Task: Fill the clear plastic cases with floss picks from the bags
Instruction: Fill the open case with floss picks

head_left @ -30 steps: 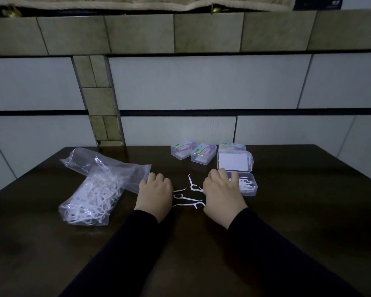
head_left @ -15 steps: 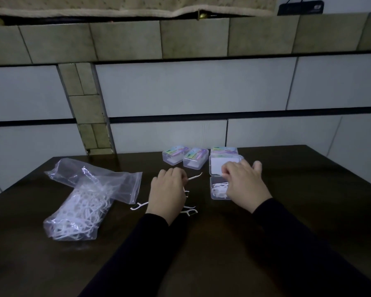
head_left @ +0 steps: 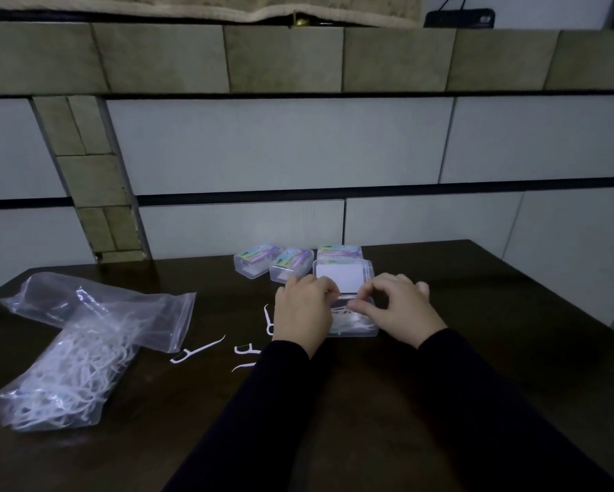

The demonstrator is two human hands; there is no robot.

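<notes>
An open clear case [head_left: 364, 331] holding several white floss picks lies mid-table, its lid [head_left: 341, 276] standing up behind it. My left hand [head_left: 303, 314] and my right hand [head_left: 399, 307] meet over the case, fingertips pinched on a thin white floss pick [head_left: 344, 297] just above it. Loose floss picks lie on the table left of my left hand: one [head_left: 197, 351], another [head_left: 268, 319], a third [head_left: 245, 349]. At the left, a clear zip bag [head_left: 60, 378] is full of floss picks, and a second, nearly empty bag [head_left: 96, 307] lies across it.
Three shut cases with colourful labels stand in a row behind the open one [head_left: 257, 261], [head_left: 291, 266], [head_left: 339, 251]. The dark wooden table [head_left: 476, 332] meets a tiled wall at the back; its right edge falls off near my right arm.
My left hand has carried a floss pick from the loose pile to the open case. My right hand has come down from the lid to meet it. The view shifted slightly.
</notes>
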